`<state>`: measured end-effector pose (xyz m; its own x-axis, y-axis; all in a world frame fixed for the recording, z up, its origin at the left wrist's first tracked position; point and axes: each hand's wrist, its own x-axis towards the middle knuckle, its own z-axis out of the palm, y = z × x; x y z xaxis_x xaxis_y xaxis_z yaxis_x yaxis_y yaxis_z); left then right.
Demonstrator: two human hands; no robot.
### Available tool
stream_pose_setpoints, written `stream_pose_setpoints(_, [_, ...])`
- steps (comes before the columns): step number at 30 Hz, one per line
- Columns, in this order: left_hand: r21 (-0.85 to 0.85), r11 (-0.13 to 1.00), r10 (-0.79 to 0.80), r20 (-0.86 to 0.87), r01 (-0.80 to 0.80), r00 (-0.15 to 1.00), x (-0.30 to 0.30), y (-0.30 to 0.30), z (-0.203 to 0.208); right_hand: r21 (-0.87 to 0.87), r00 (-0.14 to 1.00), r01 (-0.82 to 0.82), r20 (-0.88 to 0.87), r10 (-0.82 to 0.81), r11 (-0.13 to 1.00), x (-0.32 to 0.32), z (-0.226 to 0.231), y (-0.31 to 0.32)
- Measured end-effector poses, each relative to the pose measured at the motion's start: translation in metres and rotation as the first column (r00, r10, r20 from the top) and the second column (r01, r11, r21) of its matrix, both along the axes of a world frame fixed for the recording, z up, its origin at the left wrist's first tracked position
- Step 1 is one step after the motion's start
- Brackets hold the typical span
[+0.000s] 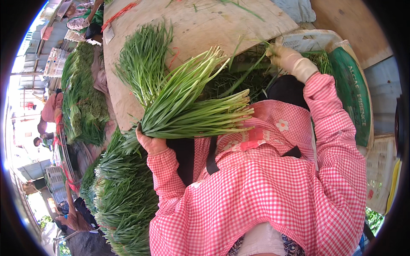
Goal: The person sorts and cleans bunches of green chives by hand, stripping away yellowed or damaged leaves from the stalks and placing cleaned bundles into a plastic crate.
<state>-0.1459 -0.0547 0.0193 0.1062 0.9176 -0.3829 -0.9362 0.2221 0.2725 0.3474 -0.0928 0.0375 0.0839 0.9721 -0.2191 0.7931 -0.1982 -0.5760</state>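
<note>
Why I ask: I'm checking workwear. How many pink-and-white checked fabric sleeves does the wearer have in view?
2: the left sleeve, ending at the left hand, gripping long green leafy stalks; the right sleeve, ending at the blurred right hand. Both show clearly.

With our left hand, we are gripping a large bunch of green stalks by the lower left edge of the wooden board, its pale ends fanning rightward. We are holding our right hand, which is blurring, at the board's right edge, near a white crate; green blades are showing beside it. Another bunch is lying on the board, and red strings are crossing its upper left corner. Right of the board, a green sack is draping over the crate. Left of the board, a long heap of greens is lying; below the board, stacked bunches are piling up beside our checked sleeve.
</note>
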Motion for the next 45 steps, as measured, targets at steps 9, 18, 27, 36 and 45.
stream_pose_setpoints(9, [-0.026,0.999,0.022,-0.172,-0.027,0.985,0.016,-0.002,0.005,0.165,0.658,-0.293,-0.68,0.323,0.942,-0.103,-0.018,0.007])
stream_pose_setpoints(18, [-0.011,1.0,0.007,-0.174,-0.009,0.985,0.016,-0.007,0.008,0.148,0.279,0.039,-0.951,0.132,0.988,-0.115,-0.023,-0.001])
stream_pose_setpoints(27, [-0.101,0.987,0.11,-0.159,-0.128,0.981,0.005,0.005,0.006,0.332,0.893,-0.104,-0.383,0.235,0.938,-0.036,-0.002,-0.017])
stream_pose_setpoints(36, [-0.104,0.989,0.059,-0.349,-0.101,0.935,0.014,0.001,0.01,0.249,0.614,-0.015,-0.762,0.206,0.968,-0.121,-0.001,-0.009])
stream_pose_setpoints(45, [-0.11,0.993,-0.044,-0.111,0.032,0.993,0.018,-0.001,0.007,0.2,0.476,0.357,-0.879,0.006,0.912,-0.126,-0.022,0.018])
